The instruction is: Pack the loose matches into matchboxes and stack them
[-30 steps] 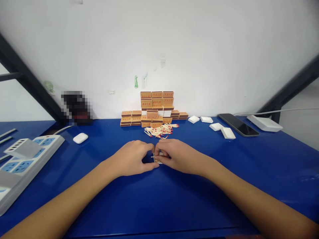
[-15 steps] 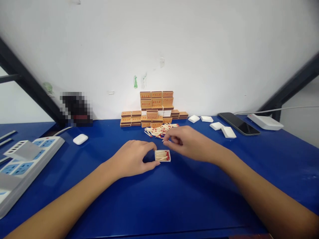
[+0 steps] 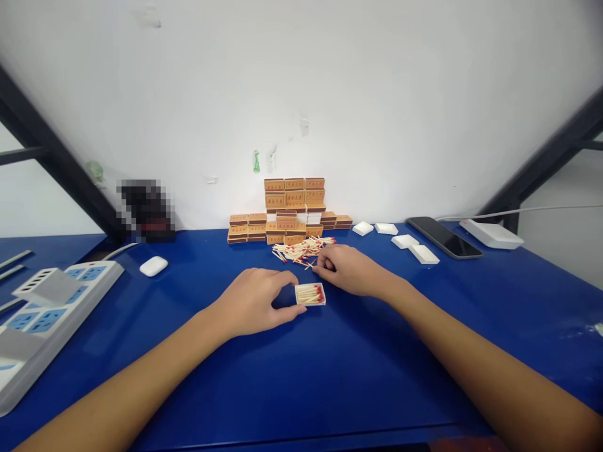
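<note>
A small white matchbox tray (image 3: 325, 301) lies on the blue table with red-tipped matches (image 3: 308, 293) inside, heads to the right. Thumb and index finger of my left hand (image 3: 257, 302) grip its left end from front and back. Beyond it spreads a loose pile of matches (image 3: 296, 251). At the pile's near right edge, my right hand (image 3: 346, 269) has its fingertips pinched together on what looks like a match (image 3: 309, 266); the fingers partly hide it.
Orange matchboxes (image 3: 295, 196) stand stacked against the wall behind the pile. White trays (image 3: 405, 241), a phone (image 3: 443, 237) and a white flat device (image 3: 492, 235) lie to the right. On the left are a power strip (image 3: 89, 307) and a white earbud case (image 3: 153, 266).
My right hand has moved from just above the tray's far right corner out to the match pile, its fingertips closing there. My left hand stays at the tray. The view has shifted slightly.
</note>
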`<state>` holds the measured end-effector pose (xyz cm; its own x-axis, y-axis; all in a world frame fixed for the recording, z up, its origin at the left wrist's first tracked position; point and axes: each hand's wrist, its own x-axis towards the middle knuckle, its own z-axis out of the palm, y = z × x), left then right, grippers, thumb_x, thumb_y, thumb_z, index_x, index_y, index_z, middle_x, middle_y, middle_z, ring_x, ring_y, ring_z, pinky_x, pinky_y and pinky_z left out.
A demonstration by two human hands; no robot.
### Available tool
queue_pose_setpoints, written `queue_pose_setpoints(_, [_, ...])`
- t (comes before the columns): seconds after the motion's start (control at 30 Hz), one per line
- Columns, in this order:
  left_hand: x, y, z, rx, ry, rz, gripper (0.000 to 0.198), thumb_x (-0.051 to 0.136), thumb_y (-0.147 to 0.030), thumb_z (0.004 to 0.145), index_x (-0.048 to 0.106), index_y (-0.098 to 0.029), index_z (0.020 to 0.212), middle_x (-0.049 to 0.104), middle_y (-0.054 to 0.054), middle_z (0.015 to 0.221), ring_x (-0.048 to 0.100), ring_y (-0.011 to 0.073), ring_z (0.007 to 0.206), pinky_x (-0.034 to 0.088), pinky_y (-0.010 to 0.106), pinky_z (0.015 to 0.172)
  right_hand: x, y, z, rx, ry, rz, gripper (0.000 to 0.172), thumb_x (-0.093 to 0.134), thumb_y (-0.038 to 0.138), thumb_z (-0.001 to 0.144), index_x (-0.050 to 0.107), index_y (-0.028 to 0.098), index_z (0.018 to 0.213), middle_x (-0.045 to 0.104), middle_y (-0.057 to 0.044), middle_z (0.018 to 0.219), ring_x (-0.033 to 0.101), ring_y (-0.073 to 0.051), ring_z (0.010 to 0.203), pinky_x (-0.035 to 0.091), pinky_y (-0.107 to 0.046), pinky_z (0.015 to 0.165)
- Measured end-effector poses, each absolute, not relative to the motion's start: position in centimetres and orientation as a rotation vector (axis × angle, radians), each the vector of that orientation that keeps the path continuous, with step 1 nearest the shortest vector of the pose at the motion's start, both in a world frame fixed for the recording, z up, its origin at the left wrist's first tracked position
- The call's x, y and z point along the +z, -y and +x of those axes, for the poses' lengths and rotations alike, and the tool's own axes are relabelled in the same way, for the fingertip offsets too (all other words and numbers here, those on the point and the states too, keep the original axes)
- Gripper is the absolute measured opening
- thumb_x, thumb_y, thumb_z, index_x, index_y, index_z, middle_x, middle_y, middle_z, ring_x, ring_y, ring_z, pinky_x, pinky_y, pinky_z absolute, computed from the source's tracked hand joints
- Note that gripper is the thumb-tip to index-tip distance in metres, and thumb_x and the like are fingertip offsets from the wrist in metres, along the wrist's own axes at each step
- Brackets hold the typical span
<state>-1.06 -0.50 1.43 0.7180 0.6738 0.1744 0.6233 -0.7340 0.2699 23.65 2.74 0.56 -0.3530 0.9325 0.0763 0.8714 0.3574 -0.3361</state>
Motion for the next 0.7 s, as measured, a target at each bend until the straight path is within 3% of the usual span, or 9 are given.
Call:
queue_pose_setpoints(0.23, [0.8,0.1,-1.1,0.446,-1.086,2.769,0.033,0.071,-0.046,0.093,0.07,-0.022,0.114,0.057,-0.004,0.063,0.055,0.0154,0.056,0.03,0.027,0.056,2.1,-2.0,24.4,0.355,2.4,-1.641,0.029,0.061,0.032,0.095,0.058,0.02,0.069,0.064,-0.002,0.067,0.052,-0.016,0.061,0.03,-0.03,0.059])
queue_pose_setpoints(0.33, [0.7,0.1,-1.1,0.43,-1.09,2.782,0.033,0.07,-0.047,0.093,0.069,-0.022,0.115,0.061,-0.004,0.065,0.057,0.0159,0.057,0.031,0.027,0.056,2.4,-2.1,25.2,0.413,2.454,-1.483,0.004,0.062,0.021,0.091,0.066,0.02,0.089,0.067,-0.003,0.081,0.055,-0.016,0.069,0.036,-0.029,0.063])
queue_pose_setpoints(0.43, [0.9,0.1,-1.1,0.416,-1.094,2.802,0.033,0.068,-0.047,0.094,0.069,-0.022,0.115,0.065,-0.002,0.07,0.06,0.0168,0.06,0.033,0.028,0.057,2.4,-2.5,26.2,0.531,2.498,-1.389,0.019,0.065,0.015,0.086,0.066,0.021,0.105,0.067,-0.005,0.096,0.058,-0.017,0.076,0.041,-0.028,0.068])
queue_pose_setpoints(0.6, [1.0,0.1,-1.1,0.39,-1.089,2.824,0.033,0.067,-0.047,0.095,0.069,-0.022,0.117,0.071,0.0,0.078,0.064,0.0185,0.066,0.037,0.029,0.06,2.3,-3.3,27.5,0.626,2.567,-1.461,0.006,0.065,0.022,0.09,0.069,0.021,0.094,0.065,-0.006,0.097,0.058,-0.019,0.082,0.045,-0.031,0.071])
queue_pose_setpoints(0.7, [1.0,0.1,-1.1,0.374,-1.097,2.834,0.035,0.067,-0.048,0.095,0.069,-0.022,0.117,0.072,0.0,0.079,0.065,0.0193,0.066,0.037,0.03,0.059,2.5,-3.5,27.9,0.669,2.562,-1.481,0.01,0.062,0.025,0.092,0.069,0.021,0.086,0.066,-0.005,0.091,0.058,-0.02,0.08,0.044,-0.032,0.071])
